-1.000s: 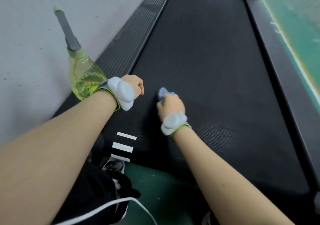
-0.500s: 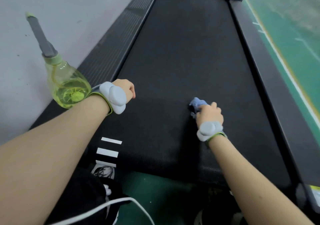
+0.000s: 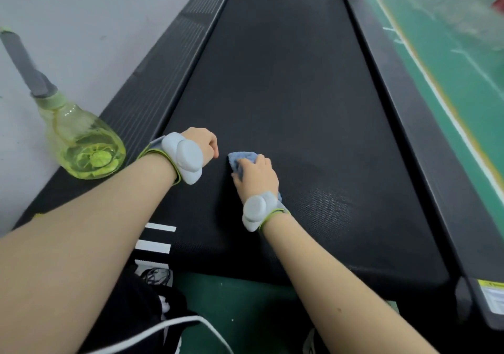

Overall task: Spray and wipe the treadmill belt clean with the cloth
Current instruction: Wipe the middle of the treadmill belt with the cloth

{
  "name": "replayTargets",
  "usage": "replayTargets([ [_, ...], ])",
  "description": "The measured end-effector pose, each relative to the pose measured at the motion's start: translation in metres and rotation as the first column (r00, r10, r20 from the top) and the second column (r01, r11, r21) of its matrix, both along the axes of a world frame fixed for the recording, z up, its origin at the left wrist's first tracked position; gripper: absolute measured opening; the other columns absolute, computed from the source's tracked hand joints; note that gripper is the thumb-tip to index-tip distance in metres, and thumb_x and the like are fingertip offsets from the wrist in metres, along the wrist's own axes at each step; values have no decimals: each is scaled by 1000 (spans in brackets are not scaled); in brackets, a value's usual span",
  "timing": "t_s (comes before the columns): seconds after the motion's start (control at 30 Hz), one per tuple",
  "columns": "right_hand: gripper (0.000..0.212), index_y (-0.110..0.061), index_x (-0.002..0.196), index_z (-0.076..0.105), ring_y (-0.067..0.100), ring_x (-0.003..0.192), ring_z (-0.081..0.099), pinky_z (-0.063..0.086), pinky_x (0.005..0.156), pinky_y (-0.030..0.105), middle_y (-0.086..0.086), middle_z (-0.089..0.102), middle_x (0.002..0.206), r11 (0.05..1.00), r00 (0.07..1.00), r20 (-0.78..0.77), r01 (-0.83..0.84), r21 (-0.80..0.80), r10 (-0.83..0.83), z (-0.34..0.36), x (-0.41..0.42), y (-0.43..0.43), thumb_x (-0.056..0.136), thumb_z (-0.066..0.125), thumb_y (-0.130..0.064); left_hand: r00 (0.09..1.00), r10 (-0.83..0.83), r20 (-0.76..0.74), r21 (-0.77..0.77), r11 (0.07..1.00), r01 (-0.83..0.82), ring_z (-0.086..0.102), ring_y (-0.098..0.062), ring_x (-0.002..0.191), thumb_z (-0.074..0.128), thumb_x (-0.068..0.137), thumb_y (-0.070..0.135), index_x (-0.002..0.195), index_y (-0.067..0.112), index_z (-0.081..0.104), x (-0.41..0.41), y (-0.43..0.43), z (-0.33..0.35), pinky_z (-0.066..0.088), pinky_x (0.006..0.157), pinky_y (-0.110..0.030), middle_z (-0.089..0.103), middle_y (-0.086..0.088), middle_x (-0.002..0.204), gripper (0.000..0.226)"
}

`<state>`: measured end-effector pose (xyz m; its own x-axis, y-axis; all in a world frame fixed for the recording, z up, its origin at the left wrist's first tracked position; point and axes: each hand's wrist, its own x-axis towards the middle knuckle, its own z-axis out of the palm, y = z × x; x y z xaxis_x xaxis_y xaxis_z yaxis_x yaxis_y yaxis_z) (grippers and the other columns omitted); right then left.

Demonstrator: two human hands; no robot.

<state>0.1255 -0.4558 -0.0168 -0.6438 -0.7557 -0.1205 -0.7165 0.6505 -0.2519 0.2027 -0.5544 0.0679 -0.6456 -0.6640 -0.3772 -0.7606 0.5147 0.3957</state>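
Note:
The black treadmill belt (image 3: 286,80) runs away from me up the middle of the head view. My right hand (image 3: 256,176) grips a small blue cloth (image 3: 241,157) and presses it on the near part of the belt; most of the cloth is hidden under the fingers. My left hand (image 3: 203,143) is curled in a fist, holds nothing visible, and rests on the belt just left of the cloth. A clear spray bottle (image 3: 84,146) with yellow-green liquid and a grey nozzle stands on the left side rail, left of my left wrist.
Ribbed black side rails flank the belt on the left (image 3: 163,80) and right (image 3: 409,108). A grey wall (image 3: 81,26) stands close on the left; green floor (image 3: 450,53) lies to the right. A white cable (image 3: 169,325) and my shoe sit below the belt's near end.
My right hand slid the cloth rightward across the belt, then back left beside my left hand. The left hand and the bottle stayed put.

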Motion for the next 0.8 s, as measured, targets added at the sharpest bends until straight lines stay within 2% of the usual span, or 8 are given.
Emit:
replayTargets([
  [0.1, 29, -13, 113, 60, 28, 117, 42, 37, 80, 33, 10, 49, 119, 997, 995, -70, 72, 20, -71, -3, -35, 28, 97, 41, -28, 999, -36, 10, -5, 999, 36, 47, -17, 86, 34, 90, -7, 113, 7, 64, -15, 11, -1, 29, 50, -16, 61, -9, 107, 40],
  [0.2, 28, -13, 111, 62, 29, 115, 43, 37, 77, 33, 11, 49, 117, 968, 963, -132, 244, 51, -235, -3, -87, 77, 95, 42, -24, 997, -68, 23, -8, 998, 68, 47, -16, 87, 34, 89, -6, 113, 7, 64, -26, 19, -2, 29, 52, -16, 62, -8, 119, 40],
  [0.33, 38, -11, 129, 47, 34, 121, 42, 42, 87, 39, 16, 48, 128, 804, 803, -160, 590, 71, -575, 5, -147, 163, 93, 49, -22, 990, -130, 49, -25, 991, 131, 47, -16, 86, 35, 90, -5, 113, 7, 63, -41, 32, -4, 29, 51, -15, 63, -9, 119, 39],
  [0.43, 45, -14, 136, 40, 35, 125, 40, 41, 93, 41, 18, 44, 134, 715, 720, -95, 694, 84, -687, 11, -162, 179, 93, 50, -22, 985, -162, 64, -26, 986, 164, 46, -15, 86, 34, 91, -4, 115, 7, 62, -48, 38, -4, 28, 49, -15, 62, -9, 119, 39],
  [0.5, 37, -11, 128, 52, 35, 124, 43, 43, 94, 40, 18, 47, 132, 718, 721, -32, 692, 76, -692, 13, -160, 167, 93, 48, -23, 983, -171, 69, -24, 985, 173, 46, -15, 87, 34, 91, -4, 115, 7, 62, -52, 41, -4, 28, 49, -15, 62, -9, 119, 38],
  [0.63, 31, -12, 113, 65, 34, 110, 56, 48, 89, 36, 14, 60, 119, 873, 875, 93, 481, -76, -475, 7, -122, 114, 88, 48, -19, 977, -196, 82, -26, 980, 199, 46, -15, 86, 34, 91, -5, 114, 7, 62, -58, 45, -5, 28, 50, -15, 60, -9, 103, 39],
  [0.73, 33, -13, 113, 61, 28, 114, 48, 42, 88, 34, 7, 54, 119, 965, 966, 5, 257, -59, -258, 0, -93, 81, 91, 51, -35, 973, -214, 87, -37, 975, 218, 47, -16, 85, 34, 89, -6, 113, 8, 63, -68, 52, -8, 29, 50, -16, 52, -2, 90, 40],
  [0.8, 36, -15, 114, 59, 26, 114, 45, 39, 86, 34, 6, 51, 119, 974, 972, -64, 223, -28, -225, -3, -96, 80, 93, 48, -43, 970, -224, 93, -42, 972, 229, 47, -16, 85, 35, 89, -6, 113, 8, 63, -71, 55, -9, 28, 50, -16, 50, 1, 89, 40],
])
